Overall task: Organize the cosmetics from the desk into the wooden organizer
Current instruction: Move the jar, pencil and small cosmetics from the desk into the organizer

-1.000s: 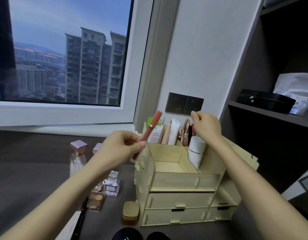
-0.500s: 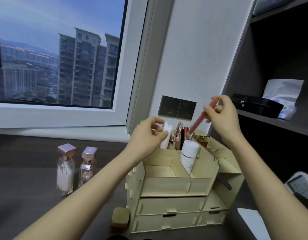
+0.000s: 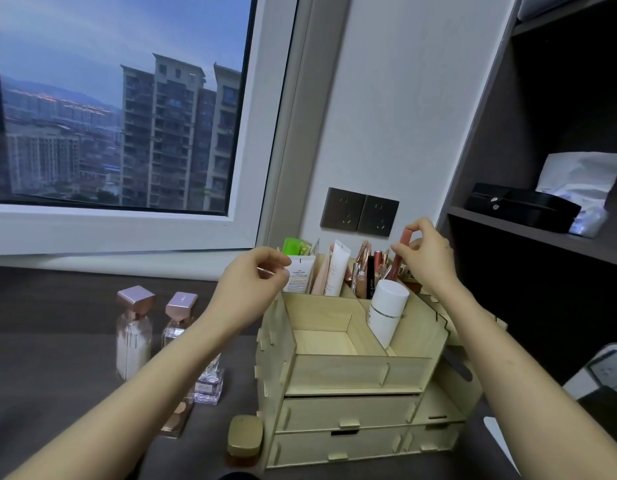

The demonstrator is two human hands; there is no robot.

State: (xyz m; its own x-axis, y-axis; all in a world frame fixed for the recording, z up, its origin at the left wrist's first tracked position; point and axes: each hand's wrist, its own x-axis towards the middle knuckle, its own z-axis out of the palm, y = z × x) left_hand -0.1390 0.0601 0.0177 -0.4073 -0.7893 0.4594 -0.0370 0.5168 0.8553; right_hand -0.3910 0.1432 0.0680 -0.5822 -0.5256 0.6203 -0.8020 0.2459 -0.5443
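— Lip gloss (image 3: 401, 252), the coral tube: where was it at that point?

— In the right hand (image 3: 426, 252), held near its top end between thumb and fingers (image 3: 411, 226), tilted slightly, with its lower end already down among the upright sticks in the back right compartment of the wooden organizer (image 3: 352, 362). A second before, the left hand had it, out over the organizer's left wall. Half a second before, the right hand held it raised clear above the compartments.

— So it changed hands and came down?

— Yes. I judged that to mean this item was all but stowed; only letting go remained.

— And the left hand (image 3: 255, 282)?

— Hovering at the organizer's back left corner, just in front of the white tube (image 3: 300, 277), fingers curled loosely toward the thumb. It looked empty, though I could not tell for certain whether something thin sat between the fingertips.

— How were the arms placed?

— Both forearms reached forward from the bottom corners of the view, the right wrist bent down over the white bottle (image 3: 385, 315).

— What was left on the desk (image 3: 50, 341)?

— Two pink-capped perfume bottles (image 3: 135, 332), a small clear bottle (image 3: 210, 388), a gold compact (image 3: 245, 436). Plenty to go, by my reckoning.
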